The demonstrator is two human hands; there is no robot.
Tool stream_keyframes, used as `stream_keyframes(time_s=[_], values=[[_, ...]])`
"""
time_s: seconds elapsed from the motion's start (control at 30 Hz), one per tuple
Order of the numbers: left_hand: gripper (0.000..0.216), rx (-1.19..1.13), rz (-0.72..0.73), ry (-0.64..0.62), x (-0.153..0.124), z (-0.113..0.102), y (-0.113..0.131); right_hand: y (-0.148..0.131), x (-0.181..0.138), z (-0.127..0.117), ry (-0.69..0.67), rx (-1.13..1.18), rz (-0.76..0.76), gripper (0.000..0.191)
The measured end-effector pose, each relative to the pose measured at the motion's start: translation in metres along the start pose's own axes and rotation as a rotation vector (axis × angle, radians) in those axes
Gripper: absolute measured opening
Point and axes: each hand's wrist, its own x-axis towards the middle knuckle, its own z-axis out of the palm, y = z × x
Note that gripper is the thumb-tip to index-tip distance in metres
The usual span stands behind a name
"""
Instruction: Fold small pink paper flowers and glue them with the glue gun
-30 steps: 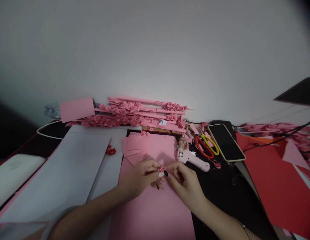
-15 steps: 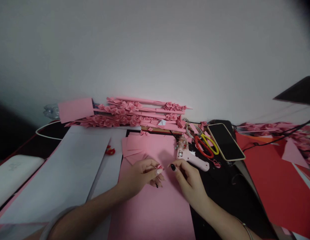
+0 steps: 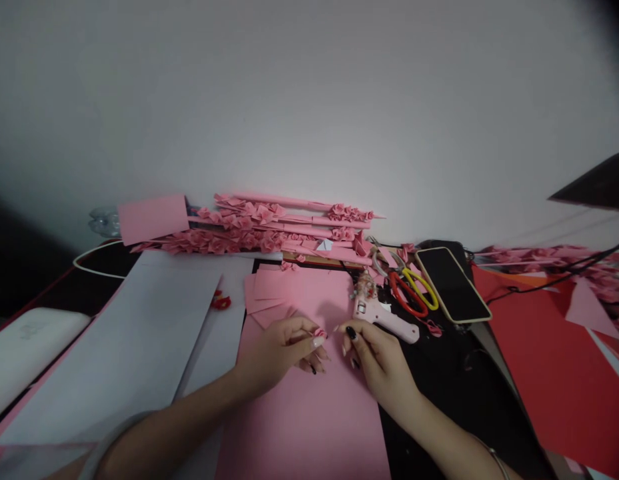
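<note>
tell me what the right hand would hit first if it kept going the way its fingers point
The right hand points up and left, toward the left hand. First in that line is probably the small pink paper flower pinched at the left hand's fingertips, just across a narrow gap; depth is hard to judge from this view.

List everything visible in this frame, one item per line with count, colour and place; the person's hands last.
small folded paper piece: 1, pink, pinched in left fingertips
large paper sheet: 1, pink, centre, under both hands
small paper squares: several, pink, on the sheet's far left corner
glue gun: 1, pale pink, right of the sheet
scissors: 2 pairs, red and yellow handles, beside the phone
phone: 1, dark screen, right centre
paper flower stems: a pile, pink, along the wall
white sheets: overlapping, left
red paper: right
left hand: holds the folded piece
right hand: empty, close beside it
</note>
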Motion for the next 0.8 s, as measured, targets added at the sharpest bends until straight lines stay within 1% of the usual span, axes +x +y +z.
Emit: stream_keyframes(time_s=[0.23, 0.47, 0.67, 0.8], values=[[0.025, -0.008, -0.01, 0.001, -0.0005, 0.0007, 0.002, 0.0022, 0.0013, 0.002, -0.008, 0.061, 0.005, 0.023], [0.024, -0.028, -0.009, -0.003, -0.001, 0.0006, 0.0022, 0.002, 0.0017, 0.0009, -0.01, 0.06, 0.021, 0.023], [0.024, -0.046, 0.0, 0.012, -0.0021, 0.0019, 0.0027, -0.0012, 0.0031, -0.0016, -0.002, 0.051, -0.016, 0.024], [0.023, -0.04, -0.001, 0.022, -0.0025, 0.0026, 0.0035, -0.003, 0.0039, -0.0029, 0.006, 0.042, -0.008, 0.024]])
